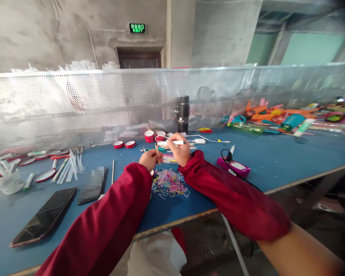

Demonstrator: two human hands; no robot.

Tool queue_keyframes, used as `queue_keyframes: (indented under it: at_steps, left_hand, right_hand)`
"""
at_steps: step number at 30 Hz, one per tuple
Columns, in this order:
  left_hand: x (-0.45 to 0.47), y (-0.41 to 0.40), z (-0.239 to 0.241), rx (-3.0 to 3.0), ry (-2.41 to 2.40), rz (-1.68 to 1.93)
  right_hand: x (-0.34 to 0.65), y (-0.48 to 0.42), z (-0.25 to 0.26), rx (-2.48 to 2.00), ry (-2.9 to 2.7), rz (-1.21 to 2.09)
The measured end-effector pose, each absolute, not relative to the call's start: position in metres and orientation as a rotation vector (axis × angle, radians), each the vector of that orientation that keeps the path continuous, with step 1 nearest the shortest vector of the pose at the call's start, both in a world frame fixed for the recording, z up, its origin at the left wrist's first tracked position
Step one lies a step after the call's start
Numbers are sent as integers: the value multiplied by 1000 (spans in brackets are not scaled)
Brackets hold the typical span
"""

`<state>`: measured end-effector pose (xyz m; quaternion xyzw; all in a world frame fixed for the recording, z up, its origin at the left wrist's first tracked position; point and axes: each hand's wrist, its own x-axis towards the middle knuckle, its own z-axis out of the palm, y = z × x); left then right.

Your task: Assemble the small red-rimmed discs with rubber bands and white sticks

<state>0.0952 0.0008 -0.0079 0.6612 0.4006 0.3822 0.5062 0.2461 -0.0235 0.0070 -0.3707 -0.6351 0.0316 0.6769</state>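
Sleeves first: L sleeve (pixel 112 226) and R sleeve (pixel 232 199), both dark red, came in from the bottom edge and converged mid-frame over the table (pixel 276 161).

L hand (pixel 150 158) was closed, thumb + fingers pinching a short tan stick (pixel 157 150). Stick axis was approx upright, slight tilt, top end clear of the fingers.

R hand (pixel 180 151) was closed on a white pen (pixel 172 143), gripped near its right end. Pen axis ran left-right, approx level, so roughly perpendicular to the stick. Its free left end sat right at the stick's top. Touching or a hair apart: couldn't tell at this res.

Hands were near each other, a small gap between, R hand slightly further from cam and higher in frame. Both items were held off the surface, not resting on it.

Directly below the hands, on the near side: a loose heap of pastel bands (pixel 169 183), flat on the table between the two forearms. L hand was the nearer one to the heap.

Other stuff: black phone (pixel 44 216) well off to the left, black flask (pixel 183 114) upright beyond the hands, pink gadget (pixel 237 167) w/ black cord just right of the R sleeve, red tape rolls (pixel 149 136) near the flask.
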Motion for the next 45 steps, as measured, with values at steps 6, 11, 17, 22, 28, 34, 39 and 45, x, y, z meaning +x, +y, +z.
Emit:
queue_keyframes:
  at_steps: [6, 11, 17, 22, 28, 34, 39, 45]
  left_hand:
    - [95, 2, -9, 1599, 973, 920]
    - [94, 3, -9, 1608, 961, 915]
    - [96, -1, -7, 1582, 978, 924]
    - [95, -1, -7, 1597, 973, 918]
    - [94, 1, -7, 1604, 971, 902]
    - [95, 2, -8, 1594, 954, 919]
    - [94, 1, -8, 1614, 972, 909]
    - [95, 0, -7, 1603, 989, 911]
  right_hand:
    - [246, -25, 8, -840, -1419, 80]
    - [245, -29, 10, -841, -1404, 98]
    - [245, -26, 7, -819, -1429, 121]
    - [245, -25, 8, -852, -1406, 93]
    - [244, -28, 10, -827, -1401, 115]
    - [245, -26, 8, -821, -1417, 108]
    - [246, -25, 8, -822, -1403, 116]
    - [246, -23, 6, -842, -1428, 116]
